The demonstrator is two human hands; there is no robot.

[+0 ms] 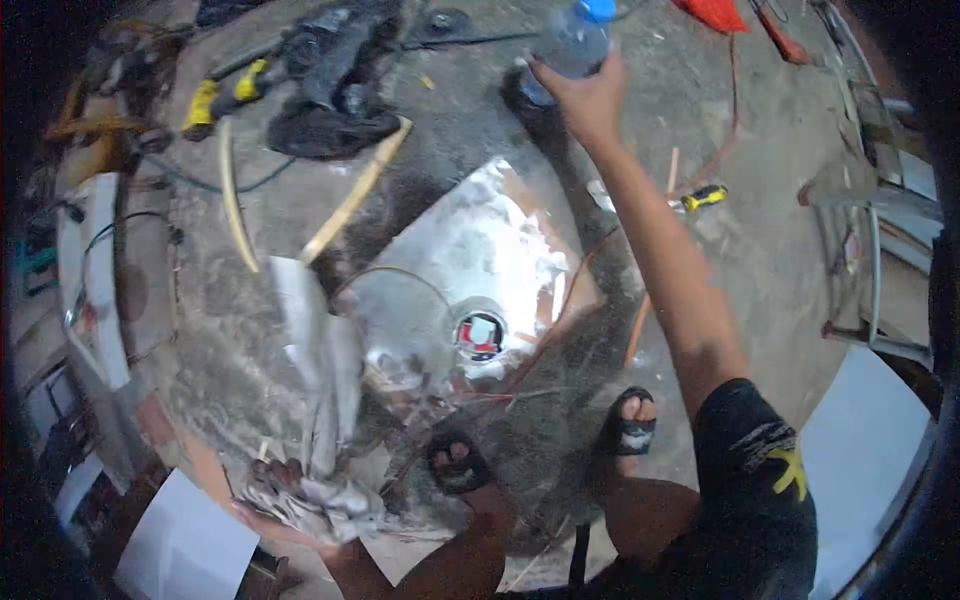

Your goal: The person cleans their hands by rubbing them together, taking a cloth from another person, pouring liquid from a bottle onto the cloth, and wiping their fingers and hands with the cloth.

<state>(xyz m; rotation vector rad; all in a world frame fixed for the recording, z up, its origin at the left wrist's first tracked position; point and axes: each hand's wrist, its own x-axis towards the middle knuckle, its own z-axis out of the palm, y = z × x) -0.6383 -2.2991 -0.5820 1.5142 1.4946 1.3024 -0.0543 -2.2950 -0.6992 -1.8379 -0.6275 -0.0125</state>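
Holding w/ R hand [590, 105] a clear plastic bottle [572, 48] w/ blue cap [598, 9], at top of view, w/ R forearm [665, 235] stretched far forward. Clamped around the side of the bottle, w/ thumb on the left & fingers on the right. Tilted a bit, w/ cap toward upper right. Cannot tell if touching the floor [790, 150] w/ its base or lifted just above.

At lower left, having L hand [285, 475] mostly covered by a crumpled grey-white cloth [335, 505], w/ a long blurred part reaching upward beside a flat pale panel [510, 240]. Cannot tell the state of L grip, closed or loose, b/c of cloth & blur.

Betw. bottle & feet [455, 465], approx. mid-view, can see this panel on floor, turned cornerwise, w/ strong glare. On its lower part, can see also a round ring [483, 333] w/ red & white inside.

Just right of R forearm, can find a screwdriver [705, 197] w/ yellow-black handle, well apart from bottle.

At upper left, can see a yellow-black power tool [225, 103], near it a black bag [335, 130], & below, a straight wooden strip [362, 190] & a curved wooden strip [233, 200]. Wearing dark sandals & a black sleeve [750, 440] w/ yellow mark.
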